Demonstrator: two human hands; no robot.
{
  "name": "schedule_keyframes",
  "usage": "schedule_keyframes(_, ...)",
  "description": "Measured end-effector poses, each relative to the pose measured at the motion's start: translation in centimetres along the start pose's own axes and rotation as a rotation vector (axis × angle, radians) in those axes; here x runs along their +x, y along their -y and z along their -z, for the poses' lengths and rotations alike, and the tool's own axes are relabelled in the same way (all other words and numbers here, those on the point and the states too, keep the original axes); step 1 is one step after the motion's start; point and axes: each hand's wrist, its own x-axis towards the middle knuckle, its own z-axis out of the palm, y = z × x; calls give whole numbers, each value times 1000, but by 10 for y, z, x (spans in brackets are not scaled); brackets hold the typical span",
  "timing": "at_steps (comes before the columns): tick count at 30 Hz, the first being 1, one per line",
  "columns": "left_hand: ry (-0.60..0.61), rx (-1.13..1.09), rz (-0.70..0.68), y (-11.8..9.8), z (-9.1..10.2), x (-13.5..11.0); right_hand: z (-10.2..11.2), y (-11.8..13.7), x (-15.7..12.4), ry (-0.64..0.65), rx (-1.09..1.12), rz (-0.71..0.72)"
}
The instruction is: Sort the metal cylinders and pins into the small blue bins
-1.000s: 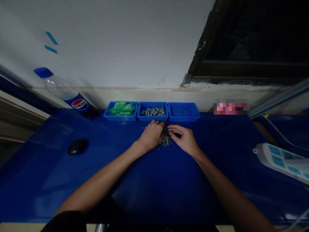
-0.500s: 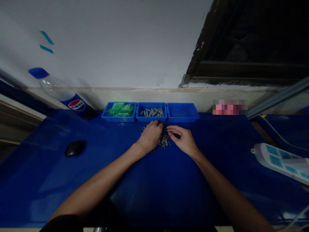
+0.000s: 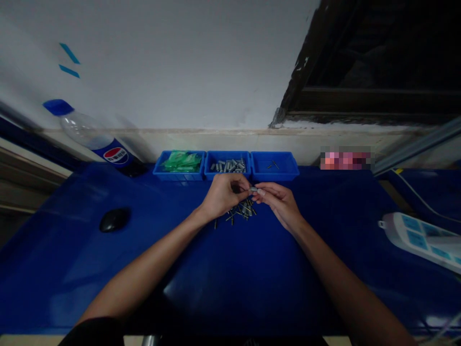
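Observation:
My left hand (image 3: 224,196) and my right hand (image 3: 283,201) meet just in front of the bins. Between their fingertips is a small silver metal cylinder (image 3: 254,189), pinched from both sides. A loose pile of thin metal pins and grey pieces (image 3: 245,210) lies on the blue table right below the hands. Behind them, the middle blue bin (image 3: 227,176) holds several similar silver cylinders (image 3: 230,166). Two or so thin pins (image 3: 275,164) lie in the right blue bin (image 3: 275,176).
Green plastic packets (image 3: 182,162) fill the left blue bin (image 3: 179,177). A cola bottle (image 3: 97,142) leans in view at the back left, with a black mouse (image 3: 114,220) in front of it. A white power strip (image 3: 421,238) lies at the right.
My left hand has lifted off the pile and turned toward my right hand. A silver cylinder now shows between the two hands' fingertips, and more of the pile is visible.

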Motion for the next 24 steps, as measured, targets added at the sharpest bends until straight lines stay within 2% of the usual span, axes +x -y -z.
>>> schedule_keyframes(4,29,-28,-7,-2,1,1,-1,0,-1,-15,15,-10)
schedule_keyframes(6,5,1,-1,-1,4,2,0,0,-1,-26,-2,-3)
schedule_keyframes(11,-281,121,-8,7,21,11,4,1,1,-61,-110,23)
schedule_keyframes(14,-330,173,-67,8,30,14,6,2,-1,-41,-257,96)
schedule_keyframes(16,-291,248,-109,5,34,13,7,4,-4,27,-463,205)
schedule_keyframes(19,-107,345,-153,-2,34,10,9,9,-10,217,-756,342)
schedule_keyframes(22,90,369,-170,-5,30,7,12,9,-13,322,-848,360)
schedule_keyframes(24,142,375,-175,-5,28,6,14,5,-13,328,-875,357)
